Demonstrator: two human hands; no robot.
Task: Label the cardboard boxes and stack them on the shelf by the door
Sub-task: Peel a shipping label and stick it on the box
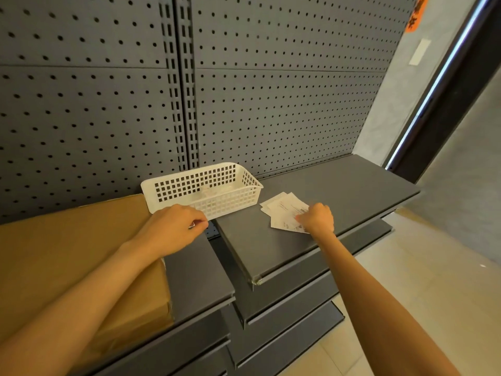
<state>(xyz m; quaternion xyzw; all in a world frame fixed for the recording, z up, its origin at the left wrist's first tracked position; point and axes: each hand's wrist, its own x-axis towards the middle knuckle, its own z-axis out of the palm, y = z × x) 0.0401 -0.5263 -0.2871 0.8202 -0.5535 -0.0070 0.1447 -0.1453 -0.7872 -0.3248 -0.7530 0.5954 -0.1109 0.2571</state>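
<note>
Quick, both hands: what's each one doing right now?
Left hand: pinching a small white item.
Right hand: fingers curled on the paper labels.

right hand (317, 217) on labels (284, 213) | left hand (176, 226) pinching small item, perhaps label | cardboard box (67, 253) beside

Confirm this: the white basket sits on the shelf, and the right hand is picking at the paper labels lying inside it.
Wrong on one point. In the head view the labels lie on the shelf beside the white basket, not inside it. The right hand is picking at them there.

Both arms outstretched, left hand (176, 226) and right hand (317, 218) with curled fingers.
</note>
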